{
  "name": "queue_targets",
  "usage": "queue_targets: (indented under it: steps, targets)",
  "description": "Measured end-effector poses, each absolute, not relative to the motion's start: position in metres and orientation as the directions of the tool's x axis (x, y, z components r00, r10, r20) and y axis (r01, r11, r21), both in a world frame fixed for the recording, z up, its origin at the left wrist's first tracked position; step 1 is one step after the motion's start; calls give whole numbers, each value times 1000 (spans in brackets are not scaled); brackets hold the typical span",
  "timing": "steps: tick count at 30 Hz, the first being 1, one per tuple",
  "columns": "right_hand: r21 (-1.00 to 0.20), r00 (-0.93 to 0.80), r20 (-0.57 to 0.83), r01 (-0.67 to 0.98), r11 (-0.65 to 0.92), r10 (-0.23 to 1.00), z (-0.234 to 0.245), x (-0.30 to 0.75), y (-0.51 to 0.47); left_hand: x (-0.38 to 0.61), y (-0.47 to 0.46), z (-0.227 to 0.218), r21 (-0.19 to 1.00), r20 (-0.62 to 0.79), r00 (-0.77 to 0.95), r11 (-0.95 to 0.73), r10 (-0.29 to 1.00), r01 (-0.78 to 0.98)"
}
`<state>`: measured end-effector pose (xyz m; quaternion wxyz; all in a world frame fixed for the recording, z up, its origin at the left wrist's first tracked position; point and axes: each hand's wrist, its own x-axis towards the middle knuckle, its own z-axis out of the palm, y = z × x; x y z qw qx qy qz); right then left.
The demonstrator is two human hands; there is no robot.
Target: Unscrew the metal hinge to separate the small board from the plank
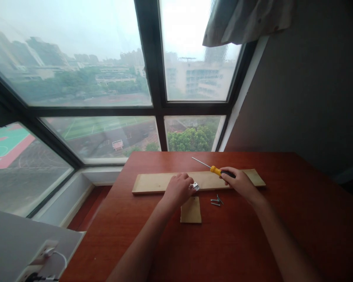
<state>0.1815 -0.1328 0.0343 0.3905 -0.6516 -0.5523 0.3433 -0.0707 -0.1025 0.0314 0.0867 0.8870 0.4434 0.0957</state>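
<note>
My left hand (180, 187) is closed on a small silvery metal bracket (195, 186), held over the front edge of a long pale wooden board (155, 182). In my right hand (237, 181) is a screwdriver (215, 170) with a yellow and black handle, its shaft pointing up and to the left above the board. Below my left hand lies a small wooden piece (191, 211) with a hole near its far edge. To the right of that piece, several screws (215, 203) rest loose on the table. My fingers hide part of the bracket.
The reddish-brown table (217, 250) ends at a large window with dark frames (156, 70). A grey wall (306, 102) rises on the right. At lower left, a white plug (49, 252) with a cable sits in a wall socket. A curtain (244, 23) hangs at the top.
</note>
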Motion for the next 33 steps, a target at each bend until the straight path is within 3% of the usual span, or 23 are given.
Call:
queue_targets:
  steps: [9, 21, 33]
  targets:
    - [-967, 262, 15, 250, -53, 965, 6, 159, -125, -65, -103, 18, 190, 109, 616, -625, 780, 757]
    - [-967, 246, 26, 252, -38, 969, 2, 156, -133, -55, -113, 22, 191, 77, 667, -668, 741, 719]
    - [-962, 264, 25, 268, -49, 964, -1, 160, -131, -48, -119, 23, 92, 34, 745, -745, 666, 661]
